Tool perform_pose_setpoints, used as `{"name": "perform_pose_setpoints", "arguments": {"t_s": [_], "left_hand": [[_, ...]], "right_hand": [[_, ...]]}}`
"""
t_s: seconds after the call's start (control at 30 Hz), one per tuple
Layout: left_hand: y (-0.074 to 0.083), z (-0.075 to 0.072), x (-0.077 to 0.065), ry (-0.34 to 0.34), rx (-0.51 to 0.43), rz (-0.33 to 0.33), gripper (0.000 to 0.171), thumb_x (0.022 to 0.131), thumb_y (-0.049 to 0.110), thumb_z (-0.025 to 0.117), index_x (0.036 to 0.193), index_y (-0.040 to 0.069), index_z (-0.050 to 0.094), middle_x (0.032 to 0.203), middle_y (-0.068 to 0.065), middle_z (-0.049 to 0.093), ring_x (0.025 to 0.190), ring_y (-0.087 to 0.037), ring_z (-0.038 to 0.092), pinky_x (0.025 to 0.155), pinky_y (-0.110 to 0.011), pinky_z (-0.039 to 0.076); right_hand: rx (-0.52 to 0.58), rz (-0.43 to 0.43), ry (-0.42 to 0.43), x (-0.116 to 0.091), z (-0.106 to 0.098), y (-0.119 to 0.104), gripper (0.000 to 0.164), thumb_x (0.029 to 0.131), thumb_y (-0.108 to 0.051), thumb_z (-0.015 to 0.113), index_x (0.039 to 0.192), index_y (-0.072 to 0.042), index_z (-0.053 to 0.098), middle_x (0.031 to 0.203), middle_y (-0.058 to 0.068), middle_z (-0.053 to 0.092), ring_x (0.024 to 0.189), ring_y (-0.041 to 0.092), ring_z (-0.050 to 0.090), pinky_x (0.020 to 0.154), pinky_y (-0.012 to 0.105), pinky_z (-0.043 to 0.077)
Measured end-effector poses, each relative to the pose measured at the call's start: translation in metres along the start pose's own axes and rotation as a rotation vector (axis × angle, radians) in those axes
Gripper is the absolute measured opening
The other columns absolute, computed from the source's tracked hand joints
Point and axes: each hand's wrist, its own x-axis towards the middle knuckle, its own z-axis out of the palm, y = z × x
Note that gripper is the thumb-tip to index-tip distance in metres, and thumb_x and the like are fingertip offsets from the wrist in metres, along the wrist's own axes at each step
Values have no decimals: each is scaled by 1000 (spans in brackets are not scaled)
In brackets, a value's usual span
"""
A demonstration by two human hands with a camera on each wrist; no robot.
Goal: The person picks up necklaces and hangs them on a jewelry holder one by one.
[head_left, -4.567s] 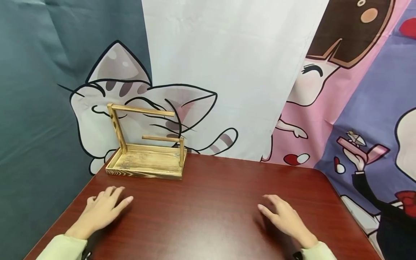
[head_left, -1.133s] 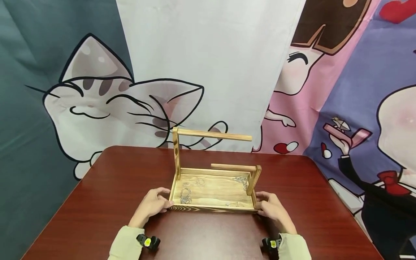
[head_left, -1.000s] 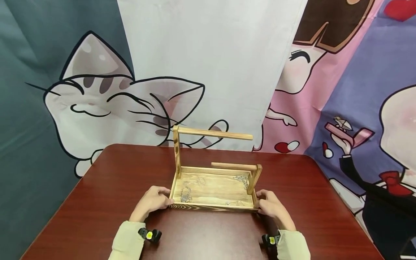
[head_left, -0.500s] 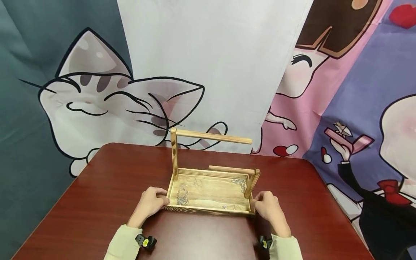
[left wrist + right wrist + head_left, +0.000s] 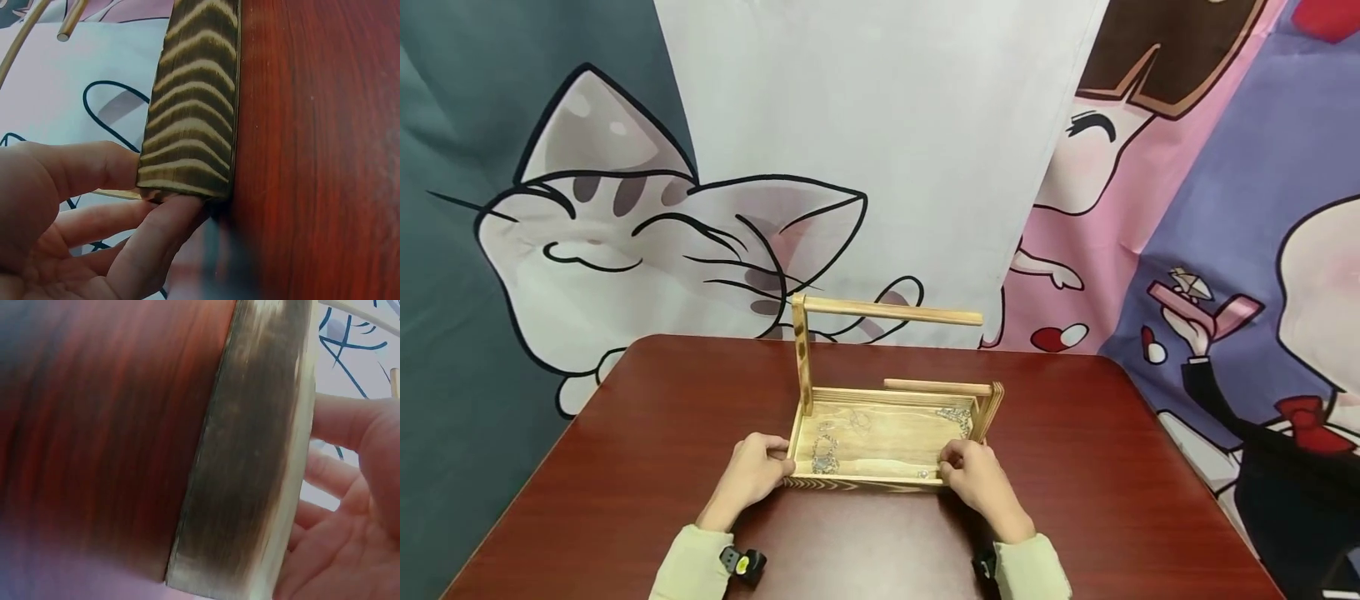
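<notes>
Right hand [image 5: 972, 475] shifted inward along wooden tray [image 5: 880, 482] front; left hand [image 5: 758, 468] grips corner, fingers curled.

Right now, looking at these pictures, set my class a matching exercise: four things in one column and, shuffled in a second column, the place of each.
Things
1. left hand
2. right hand
3. wooden tray stand
4. silver chains

Places
A. lying inside the tray
B. at the tray's front rim, near its right end
C. on the red-brown table
D. at the tray's left front corner

Pairs: 1-D, 2-B, 3-C, 4-A
</notes>
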Motion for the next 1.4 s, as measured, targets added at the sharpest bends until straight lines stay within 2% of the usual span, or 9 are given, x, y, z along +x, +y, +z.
{"name": "perform_pose_setpoints", "arguments": {"t_s": [0.1, 0.27, 0.47, 0.67, 0.83, 1.0, 1.17, 1.27, 1.4], "left_hand": [[-1, -2, -3, 25, 28, 3, 30, 68, 0, 64, 98, -4, 67, 76, -8, 67, 55, -12, 60, 51, -25, 48], [2, -2, -6, 11, 19, -1, 31, 65, 0, 64, 96, -4, 68, 75, -8, 67, 54, -12, 59, 50, -25, 48], [6, -2, -4, -11, 30, -18, 31, 65, 0, 63, 96, -5, 66, 74, -8, 66, 59, -13, 60, 51, -27, 48], [10, -5, -4, -20, 79, -15, 26, 66, 2, 64, 91, -3, 66, 71, -5, 63, 54, -12, 58, 53, -26, 47], [9, -3, -7, -44, 37, -43, 27, 66, 0, 62, 93, -4, 64, 70, -5, 61, 50, -14, 58, 49, -28, 48], [9, -1, -8, -56, 5, -48, 27, 65, -1, 61, 91, -4, 64, 68, -5, 61, 48, -15, 57, 47, -28, 48], [7, -1, -8, -60, 6, -42, 25, 64, 0, 61, 89, -3, 64, 66, -6, 61, 46, -14, 56, 47, -28, 47], [7, -1, -8, -68, 4, -32, 22, 64, -1, 61, 85, -2, 64, 64, -5, 60, 46, -14, 56, 46, -27, 46], [7, -1, -8, -76, 10, -33, 19, 64, -1, 61, 83, 0, 64, 63, -2, 59, 45, -14, 55, 46, -27, 46]], "right_hand": [[22, 39, -24, 0, 2, -3, 12, 69, -6, 67, 67, -17, 63, 61, -9, 56, 57, 8, 48, 55, 28, 40], [-46, 68, -94, -1, 0, -3, 15, 64, -7, 69, 64, -20, 61, 59, -10, 53, 56, 11, 45, 50, 29, 35], [-86, 26, -102, -1, -4, -2, 19, 63, -2, 65, 59, -19, 58, 54, -11, 47, 53, 10, 43, 48, 27, 33], [-170, 39, -136, 3, -3, -4, 21, 66, -3, 59, 57, -21, 54, 55, -8, 46, 54, 13, 42, 49, 28, 34], [-212, 26, -176, 0, -2, -4, 21, 64, -1, 55, 63, -20, 49, 60, -6, 45, 58, 13, 43, 51, 31, 34], [-156, 8, -150, -2, -5, 1, 23, 64, 4, 52, 66, -19, 47, 62, -7, 43, 60, 13, 43, 52, 29, 33], [-13, -101, -70, 1, -7, 5, 28, 63, 11, 50, 69, -16, 47, 68, -7, 46, 66, 10, 46, 58, 25, 37], [59, -135, -32, 1, -9, 8, 28, 67, 13, 52, 71, -14, 48, 67, -7, 47, 65, 8, 46, 61, 23, 37], [130, -109, -29, 1, -13, 8, 24, 79, 6, 59, 74, -15, 49, 64, -7, 47, 61, 7, 45, 60, 22, 37]]}}
